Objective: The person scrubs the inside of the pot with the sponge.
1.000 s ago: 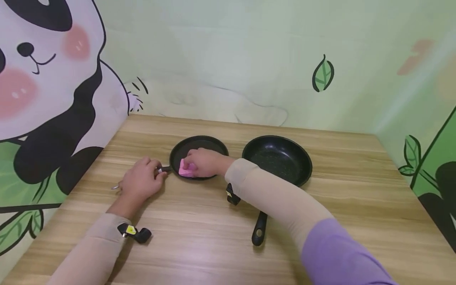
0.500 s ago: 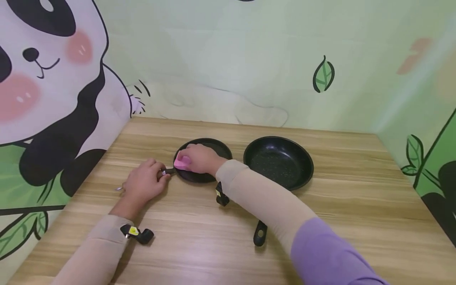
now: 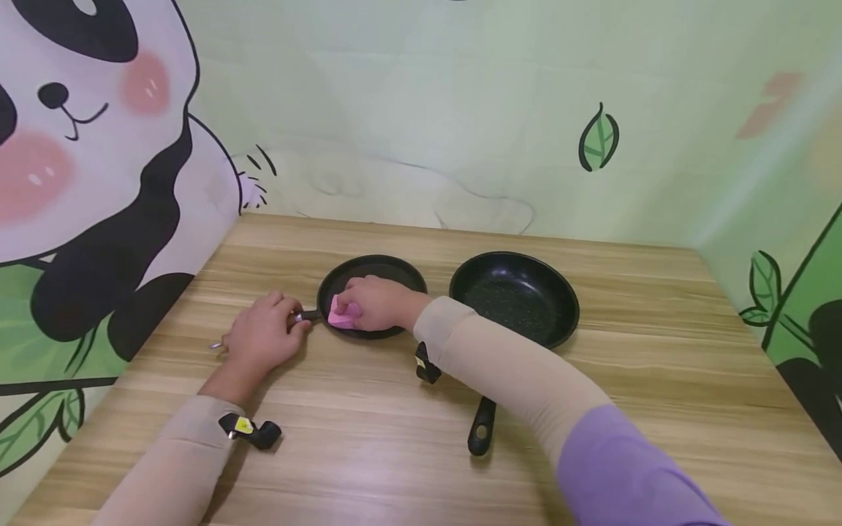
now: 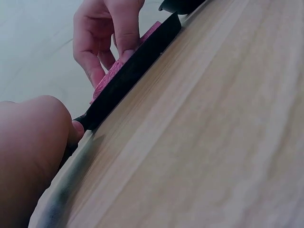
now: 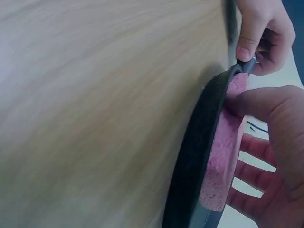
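Observation:
A small flat black frying pan (image 3: 388,264) lies on the wooden table, its handle (image 3: 306,315) pointing left. My left hand (image 3: 262,332) grips that handle, and the handle's metal end shows past the hand. Inside the pan, my right hand (image 3: 378,301) pinches a pink sponge (image 3: 340,314) between thumb and fingers, near the side where the handle joins. In the right wrist view the sponge (image 5: 223,152) lies along the inner rim, the thumb on its near side and the fingers on the far side. The left wrist view shows the sponge (image 4: 111,78) standing above the pan's edge (image 4: 137,71).
A larger, deeper black frying pan (image 3: 506,288) stands to the right, its handle (image 3: 482,431) toward the front. My right forearm crosses over part of it. Behind the wooden table (image 3: 368,453) rises a pale green wall (image 3: 421,109) with a painted panda.
My right hand moved the sponge left and up toward the pan's rim, then back right and down. The small pan shifted slightly right, then a little back. My left hand keeps its grip.

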Available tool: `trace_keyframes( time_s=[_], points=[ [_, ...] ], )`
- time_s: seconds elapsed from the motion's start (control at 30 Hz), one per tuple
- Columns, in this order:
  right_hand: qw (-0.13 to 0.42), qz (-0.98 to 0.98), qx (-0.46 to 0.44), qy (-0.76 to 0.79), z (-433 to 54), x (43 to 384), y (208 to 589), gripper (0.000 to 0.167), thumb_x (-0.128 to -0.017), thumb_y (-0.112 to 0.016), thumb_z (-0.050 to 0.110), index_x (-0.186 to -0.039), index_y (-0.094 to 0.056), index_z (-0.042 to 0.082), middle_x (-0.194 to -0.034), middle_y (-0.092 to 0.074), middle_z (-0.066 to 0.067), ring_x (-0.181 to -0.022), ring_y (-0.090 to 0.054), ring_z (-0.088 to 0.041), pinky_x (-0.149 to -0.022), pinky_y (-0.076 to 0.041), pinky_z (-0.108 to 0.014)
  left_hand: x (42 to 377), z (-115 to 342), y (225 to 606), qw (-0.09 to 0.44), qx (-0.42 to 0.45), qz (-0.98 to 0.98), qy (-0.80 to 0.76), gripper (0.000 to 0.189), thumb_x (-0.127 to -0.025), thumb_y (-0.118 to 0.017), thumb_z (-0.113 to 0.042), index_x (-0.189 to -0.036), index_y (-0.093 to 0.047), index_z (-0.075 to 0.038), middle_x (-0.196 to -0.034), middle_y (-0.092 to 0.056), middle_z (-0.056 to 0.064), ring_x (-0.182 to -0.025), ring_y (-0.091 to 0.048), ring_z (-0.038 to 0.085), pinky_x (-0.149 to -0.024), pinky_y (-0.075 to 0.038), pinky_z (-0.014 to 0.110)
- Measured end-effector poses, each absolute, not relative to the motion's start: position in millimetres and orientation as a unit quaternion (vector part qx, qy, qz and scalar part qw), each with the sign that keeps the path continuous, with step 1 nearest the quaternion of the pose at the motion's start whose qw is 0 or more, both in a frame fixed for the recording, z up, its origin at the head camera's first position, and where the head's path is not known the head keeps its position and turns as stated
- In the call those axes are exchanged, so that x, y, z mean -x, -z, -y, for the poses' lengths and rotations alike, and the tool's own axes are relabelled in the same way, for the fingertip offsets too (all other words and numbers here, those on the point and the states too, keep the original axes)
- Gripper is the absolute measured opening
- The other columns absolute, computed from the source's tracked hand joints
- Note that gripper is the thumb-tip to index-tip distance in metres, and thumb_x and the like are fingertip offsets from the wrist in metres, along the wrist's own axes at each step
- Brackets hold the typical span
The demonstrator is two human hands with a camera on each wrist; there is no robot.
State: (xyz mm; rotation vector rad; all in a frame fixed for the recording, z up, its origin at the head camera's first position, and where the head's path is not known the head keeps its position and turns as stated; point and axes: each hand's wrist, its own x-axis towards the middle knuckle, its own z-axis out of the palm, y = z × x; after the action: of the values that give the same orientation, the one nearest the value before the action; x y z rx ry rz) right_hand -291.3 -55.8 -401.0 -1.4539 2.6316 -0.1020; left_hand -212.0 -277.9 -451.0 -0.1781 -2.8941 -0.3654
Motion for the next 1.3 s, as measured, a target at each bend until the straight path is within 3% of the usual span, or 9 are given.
trace_keyframes(
  time_s=[0.2, 0.63, 0.83, 1.07, 1.3],
  points=[
    [0.033, -0.885, 0.463, 0.033, 63, 287, 407, 0.026, -0.096, -0.068, 0.043, -0.113, -0.070, 0.024, -0.113, -0.062, 0.001, -0.101, -0.060, -0.020, -0.091, -0.052, -0.036, 210, 281, 453, 0.130, 0.089, 0.980, 0.119, 0.025, -0.090, -0.068, -0.031, -0.102, -0.067, -0.009, -0.092, -0.053, 0.004, -0.078, -0.053, 0.024, -0.066, -0.047, 0.046],
    [0.030, -0.920, 0.388, 0.056, 86, 303, 413, 0.016, -0.097, -0.066, 0.034, -0.111, -0.071, 0.026, -0.105, -0.061, 0.004, -0.097, -0.056, -0.016, -0.088, -0.052, -0.034, 212, 282, 456, 0.154, 0.104, 0.976, 0.115, 0.023, -0.087, -0.070, -0.030, -0.098, -0.067, -0.010, -0.090, -0.054, 0.002, -0.077, -0.055, 0.024, -0.064, -0.049, 0.047],
    [0.028, -0.925, 0.377, 0.050, 91, 305, 409, 0.016, -0.098, -0.065, 0.032, -0.113, -0.070, 0.026, -0.108, -0.061, 0.004, -0.098, -0.056, -0.017, -0.088, -0.052, -0.034, 213, 285, 453, 0.156, 0.110, 0.975, 0.112, 0.023, -0.088, -0.069, -0.030, -0.099, -0.066, -0.009, -0.090, -0.054, 0.003, -0.077, -0.054, 0.023, -0.063, -0.048, 0.046],
    [0.018, -0.933, 0.356, 0.054, 96, 311, 413, 0.021, -0.100, -0.059, 0.042, -0.111, -0.070, 0.028, -0.107, -0.062, 0.006, -0.099, -0.058, -0.018, -0.085, -0.052, -0.036, 213, 287, 454, 0.168, 0.114, 0.973, 0.111, 0.022, -0.087, -0.069, -0.029, -0.096, -0.065, -0.010, -0.087, -0.052, 0.002, -0.076, -0.053, 0.023, -0.060, -0.046, 0.044],
    [0.013, -0.943, 0.329, 0.047, 96, 314, 416, 0.017, -0.100, -0.059, 0.029, -0.115, -0.068, 0.026, -0.115, -0.064, 0.005, -0.108, -0.058, -0.021, -0.088, -0.052, -0.040, 212, 288, 455, 0.157, 0.105, 0.975, 0.118, 0.024, -0.087, -0.069, -0.035, -0.094, -0.064, -0.012, -0.086, -0.050, 0.001, -0.076, -0.054, 0.022, -0.060, -0.047, 0.046]
  ],
)
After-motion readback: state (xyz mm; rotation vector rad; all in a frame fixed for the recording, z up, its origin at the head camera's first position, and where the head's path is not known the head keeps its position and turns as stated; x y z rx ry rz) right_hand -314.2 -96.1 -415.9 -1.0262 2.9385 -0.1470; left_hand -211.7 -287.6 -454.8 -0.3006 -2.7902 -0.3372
